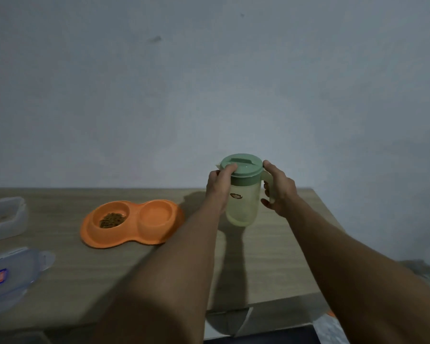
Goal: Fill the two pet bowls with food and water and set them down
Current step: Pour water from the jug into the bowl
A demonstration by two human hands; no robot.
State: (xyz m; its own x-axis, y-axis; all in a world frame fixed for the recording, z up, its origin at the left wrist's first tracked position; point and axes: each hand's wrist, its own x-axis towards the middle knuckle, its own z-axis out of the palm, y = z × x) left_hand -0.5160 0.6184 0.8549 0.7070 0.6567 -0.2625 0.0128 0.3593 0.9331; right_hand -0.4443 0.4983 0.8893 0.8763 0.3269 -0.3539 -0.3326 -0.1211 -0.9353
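An orange double pet bowl (159, 234) lies on the wooden table (85, 281). Its left cup holds brown kibble (112, 219); its right cup (155, 213) looks bare inside. To the right stands a pale translucent water jug (242, 207) with a green lid (242, 166). My left hand (220, 184) grips the lid's left edge, thumb on top. My right hand (279, 192) curls round the jug's handle.
A clear plastic food container (4, 219) with kibble sits at the far left edge. Its clear lid (10, 276) with a blue label lies in front of it. A grey wall rises behind the table. The table's right edge runs just past my right arm.
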